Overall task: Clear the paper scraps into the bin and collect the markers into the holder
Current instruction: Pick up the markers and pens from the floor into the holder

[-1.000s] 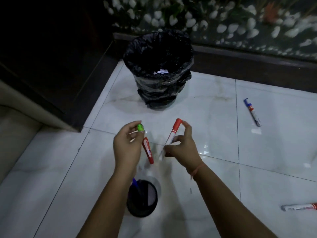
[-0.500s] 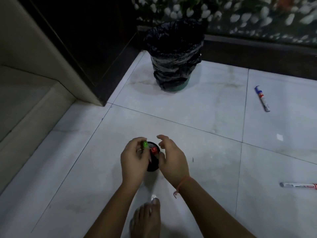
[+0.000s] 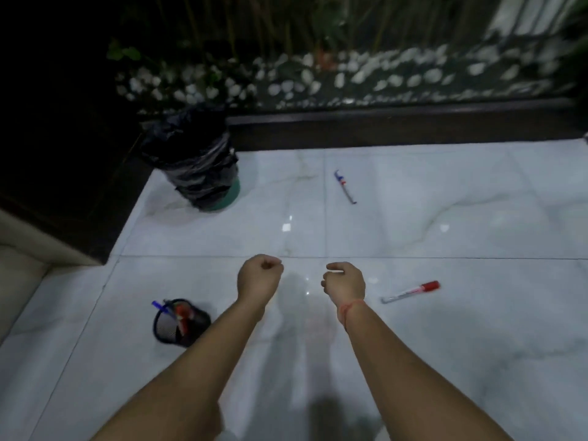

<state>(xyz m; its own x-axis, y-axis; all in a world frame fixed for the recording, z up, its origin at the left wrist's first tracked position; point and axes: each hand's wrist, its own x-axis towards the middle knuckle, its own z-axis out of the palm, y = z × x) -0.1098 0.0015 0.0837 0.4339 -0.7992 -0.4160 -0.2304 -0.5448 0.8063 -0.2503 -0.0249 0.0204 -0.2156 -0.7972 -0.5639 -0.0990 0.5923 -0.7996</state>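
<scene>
Both grips now curled closed and empty, left hand [image 3: 260,275], right hand [image 3: 344,281], markers dropped into holder [image 3: 178,323]

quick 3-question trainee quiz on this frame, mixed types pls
1. True or false: both hands, left and right, hold a marker.
2. How many markers lie loose on the floor?
3. The red-capped marker lies nearest which: A) right hand B) bin C) holder

Key: 1 false, both look empty; 2 two, the red-capped one and the blue-capped marker; 3 A.
</scene>
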